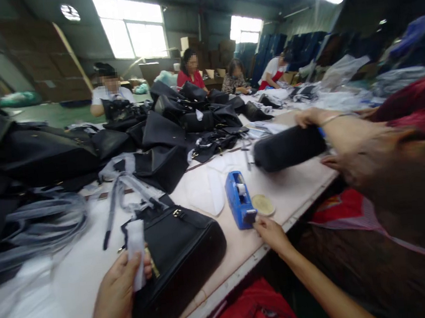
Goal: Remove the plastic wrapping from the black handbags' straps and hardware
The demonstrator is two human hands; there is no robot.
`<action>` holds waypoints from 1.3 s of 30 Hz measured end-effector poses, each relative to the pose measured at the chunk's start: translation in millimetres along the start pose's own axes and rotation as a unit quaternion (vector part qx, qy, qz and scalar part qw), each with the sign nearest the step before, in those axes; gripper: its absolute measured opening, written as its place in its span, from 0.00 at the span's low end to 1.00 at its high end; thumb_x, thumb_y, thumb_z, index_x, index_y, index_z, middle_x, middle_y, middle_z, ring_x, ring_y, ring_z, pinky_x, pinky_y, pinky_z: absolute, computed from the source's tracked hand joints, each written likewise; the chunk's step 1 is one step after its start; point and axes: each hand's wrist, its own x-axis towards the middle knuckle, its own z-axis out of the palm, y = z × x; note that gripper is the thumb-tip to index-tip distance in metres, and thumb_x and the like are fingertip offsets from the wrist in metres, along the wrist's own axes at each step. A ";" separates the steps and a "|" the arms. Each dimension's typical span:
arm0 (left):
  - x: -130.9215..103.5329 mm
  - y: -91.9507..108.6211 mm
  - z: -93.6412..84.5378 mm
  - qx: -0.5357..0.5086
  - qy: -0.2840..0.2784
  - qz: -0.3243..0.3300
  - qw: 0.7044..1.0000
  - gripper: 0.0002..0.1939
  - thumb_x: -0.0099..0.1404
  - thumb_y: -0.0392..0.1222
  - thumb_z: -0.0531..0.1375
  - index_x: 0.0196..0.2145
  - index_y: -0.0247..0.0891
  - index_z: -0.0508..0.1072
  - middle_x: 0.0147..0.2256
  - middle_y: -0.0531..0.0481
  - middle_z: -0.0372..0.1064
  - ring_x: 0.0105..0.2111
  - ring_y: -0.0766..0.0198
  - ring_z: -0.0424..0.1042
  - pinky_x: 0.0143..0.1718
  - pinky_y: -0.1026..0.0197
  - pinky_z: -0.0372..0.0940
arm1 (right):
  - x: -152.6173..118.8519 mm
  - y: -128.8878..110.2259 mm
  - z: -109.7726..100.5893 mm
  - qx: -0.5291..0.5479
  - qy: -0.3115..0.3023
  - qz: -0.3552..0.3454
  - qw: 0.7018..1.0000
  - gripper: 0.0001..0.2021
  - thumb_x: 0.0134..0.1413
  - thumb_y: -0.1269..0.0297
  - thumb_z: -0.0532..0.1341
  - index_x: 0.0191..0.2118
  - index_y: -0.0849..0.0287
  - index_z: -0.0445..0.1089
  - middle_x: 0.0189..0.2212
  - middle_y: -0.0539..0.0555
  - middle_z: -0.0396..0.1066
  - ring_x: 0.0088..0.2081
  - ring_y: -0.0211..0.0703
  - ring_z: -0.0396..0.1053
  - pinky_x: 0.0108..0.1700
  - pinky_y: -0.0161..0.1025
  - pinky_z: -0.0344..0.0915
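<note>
In the head view, I am seeing the left hand [114, 290] gripping a white strip [136, 248], thumb pressing over it and fingers curling in behind. The strip is covering part of the near black bag [180, 253], which is lying at a slant along the edge of the table [216, 267], gold buckle facing up; I am not making out whether the two are joined.

The right hand [271, 233] is curling its fingers at the cutter end of the blue tape dispenser [235, 197]. I cannot tell how tightly they are closing, or whether they are pinching any tape. A yellowish disc [263, 205] is lying just beside the dispenser.

Farther right, a co-worker's hand [307, 117] is resting on a dark bag [290, 146]. To the left, plastic-wrapped straps [52, 221] are spreading across the table, and a heap of black bags [164, 128] is rising behind, with four people sitting or standing beyond it.
</note>
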 end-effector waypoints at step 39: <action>3.9 7.8 -14.6 -0.065 -0.162 -0.050 0.983 0.15 0.66 0.51 0.56 0.36 0.34 0.70 0.23 0.52 0.63 0.21 0.69 0.60 0.23 0.66 0.58 | -22.3 -150.5 194.9 -0.262 -0.275 -0.605 0.700 0.24 0.63 0.54 0.54 0.61 0.55 0.53 0.34 0.53 0.73 0.33 0.41 0.71 0.29 0.32 0.60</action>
